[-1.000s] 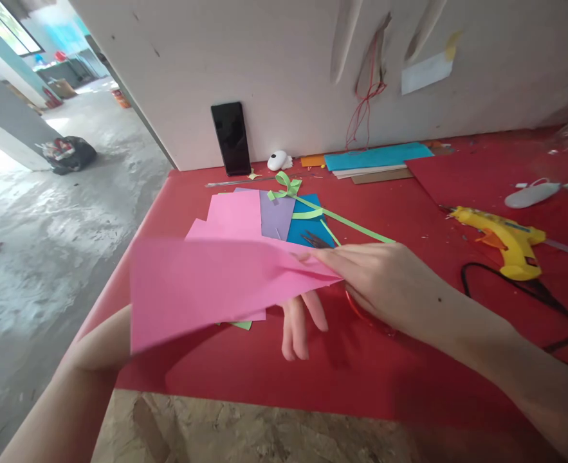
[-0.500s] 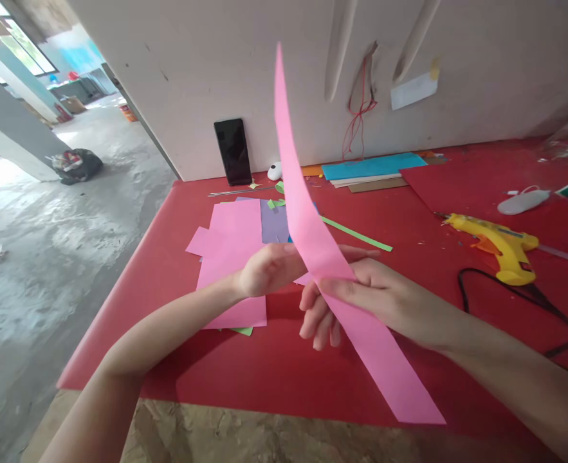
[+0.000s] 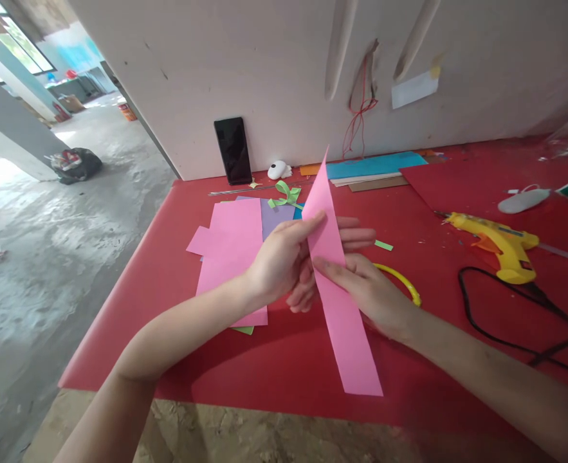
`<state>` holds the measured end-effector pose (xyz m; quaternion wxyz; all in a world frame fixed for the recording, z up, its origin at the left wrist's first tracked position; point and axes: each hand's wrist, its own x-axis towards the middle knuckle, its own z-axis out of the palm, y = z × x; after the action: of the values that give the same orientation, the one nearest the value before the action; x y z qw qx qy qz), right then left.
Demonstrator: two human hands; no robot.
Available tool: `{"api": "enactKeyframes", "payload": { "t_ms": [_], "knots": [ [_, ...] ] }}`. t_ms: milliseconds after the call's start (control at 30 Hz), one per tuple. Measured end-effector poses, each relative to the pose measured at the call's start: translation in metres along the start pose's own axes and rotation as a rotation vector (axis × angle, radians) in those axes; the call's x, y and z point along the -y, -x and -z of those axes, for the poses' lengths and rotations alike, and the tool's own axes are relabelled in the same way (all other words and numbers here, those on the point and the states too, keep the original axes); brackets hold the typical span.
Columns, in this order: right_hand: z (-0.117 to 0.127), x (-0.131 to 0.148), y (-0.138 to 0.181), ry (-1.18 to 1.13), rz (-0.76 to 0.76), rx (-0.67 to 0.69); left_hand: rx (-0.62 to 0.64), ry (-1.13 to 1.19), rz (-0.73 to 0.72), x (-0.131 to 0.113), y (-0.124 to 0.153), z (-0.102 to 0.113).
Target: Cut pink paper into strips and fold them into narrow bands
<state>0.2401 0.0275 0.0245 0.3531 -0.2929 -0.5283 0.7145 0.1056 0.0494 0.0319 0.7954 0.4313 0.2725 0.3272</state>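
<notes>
Both hands hold a long folded sheet of pink paper (image 3: 341,315) upright over the red table (image 3: 274,360). My left hand (image 3: 284,257) pinches its upper part, thumb on the near face and fingers behind. My right hand (image 3: 365,289) grips the middle of the strip from the right, thumb on the front. Beneath the hands lies a stack of pink, purple and blue paper sheets (image 3: 235,238) with a green paper ribbon (image 3: 286,193) on it. Scissors with a yellow handle (image 3: 402,280) lie just right of my right hand.
A yellow glue gun (image 3: 498,241) with a black cord (image 3: 515,321) lies at the right. A black phone (image 3: 233,151) leans on the white wall, with a small white object (image 3: 278,170) beside it. Blue, orange and brown card sheets (image 3: 370,168) lie at the back. The table's left edge drops to a concrete floor.
The pink sheet went from lying flat across my view to a narrow folded strip standing on edge; it has since dropped lower, and my left hand has come onto its upper part.
</notes>
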Motion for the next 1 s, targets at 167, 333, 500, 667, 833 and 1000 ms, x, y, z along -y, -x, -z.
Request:
{"api": "enactKeyframes", "payload": {
  "t_ms": [167,333,500,667,833,1000],
  "knots": [
    [-0.007,-0.005,0.003,-0.017,-0.023,0.000,-0.112,-0.024,-0.169,-0.016,-0.005,-0.002],
    [-0.009,-0.008,0.007,-0.063,-0.043,0.029,-0.154,-0.066,-0.392,-0.023,-0.015,0.001],
    [-0.012,-0.005,0.011,-0.068,-0.039,0.016,-0.133,-0.158,-0.367,-0.028,-0.012,0.001],
    [-0.018,-0.003,0.014,-0.031,-0.033,-0.011,-0.142,-0.208,-0.406,-0.027,-0.010,-0.003],
    [-0.026,-0.008,0.020,-0.031,-0.035,-0.022,-0.220,-0.161,-0.520,-0.026,-0.013,-0.004],
    [-0.031,-0.012,0.024,-0.012,-0.036,-0.037,-0.295,-0.166,-0.558,-0.027,-0.014,-0.008]
  ]
}}
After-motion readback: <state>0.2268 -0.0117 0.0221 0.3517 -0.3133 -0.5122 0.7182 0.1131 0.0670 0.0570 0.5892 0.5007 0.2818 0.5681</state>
